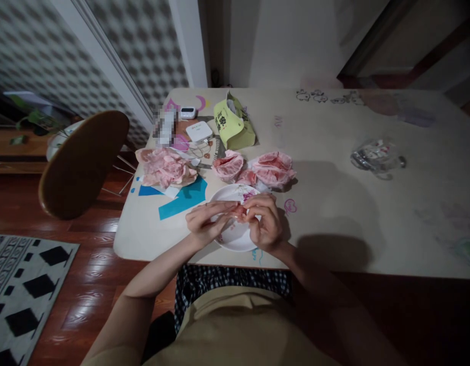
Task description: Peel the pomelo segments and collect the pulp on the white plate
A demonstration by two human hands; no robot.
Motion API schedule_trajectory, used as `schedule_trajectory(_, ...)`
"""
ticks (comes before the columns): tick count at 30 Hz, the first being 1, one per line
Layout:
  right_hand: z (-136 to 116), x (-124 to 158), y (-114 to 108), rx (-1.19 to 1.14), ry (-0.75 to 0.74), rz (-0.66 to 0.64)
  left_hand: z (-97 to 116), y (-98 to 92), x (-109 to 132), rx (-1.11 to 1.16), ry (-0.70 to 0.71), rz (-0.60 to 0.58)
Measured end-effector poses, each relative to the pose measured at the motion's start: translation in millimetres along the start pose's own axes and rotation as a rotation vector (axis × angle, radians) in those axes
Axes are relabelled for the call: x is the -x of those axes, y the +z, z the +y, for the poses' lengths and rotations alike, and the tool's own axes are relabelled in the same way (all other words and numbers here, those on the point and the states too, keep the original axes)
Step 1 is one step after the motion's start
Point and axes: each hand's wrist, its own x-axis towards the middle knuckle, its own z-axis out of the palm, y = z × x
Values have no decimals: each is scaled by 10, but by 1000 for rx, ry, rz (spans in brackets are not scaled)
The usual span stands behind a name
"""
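A pale counter (326, 203) carries everything, with a brown chair (84, 165) standing off its left end. On it, the peel heap (166, 168) sits to the left, partly over some blue paper (183, 199). A white flowered plate (238, 241) lies right in front of the person, and a see-through plastic item (377, 155) stands well off to the right. Toward the back is a yellow-green bag (233, 122); between it and the plate lie two larger pink fruit chunks (275, 169).

The left hand (206, 222) and right hand (267, 222) meet above the plate, the fingers of both drawn narrow on a small fruit piece (240, 213). Smallest of all, it is half hidden by them.

The step in hand looks like working this piece apart or stripping its skin; the next move seems to call for a light pinch from both sides, with the plate kept underneath.

The plate sits close to the counter's near edge, so elbows have more room than the plate does. Chunks crowd its far rim and paper its left; the open room is rightward.
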Motion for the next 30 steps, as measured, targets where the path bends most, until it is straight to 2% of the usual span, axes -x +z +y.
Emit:
schedule_trajectory(5, -9, -23, -5, 88, -20, 2, 47, 5, -59, -26, -108, -3)
schedule_trajectory(12, -5, -27, 1, 166, -14, -2, 101, 50, -88, 113, -333, 27)
schedule_trajectory(17, 22, -15, 9, 218, -62, -19, 95, 61, -89, 169, -404, 31)
schedule_trajectory(21, 33, -17, 3, 197, -33, 11, 98, 46, -95, 127, -485, 16)
schedule_trajectory(24, 33, -25, -17, 192, -18, 23, 103, 42, -101, 111, -483, 18)
schedule_trajectory(30, 26, -6, -44, 306, -82, 39, 110, 52, -126, 124, -383, 31)
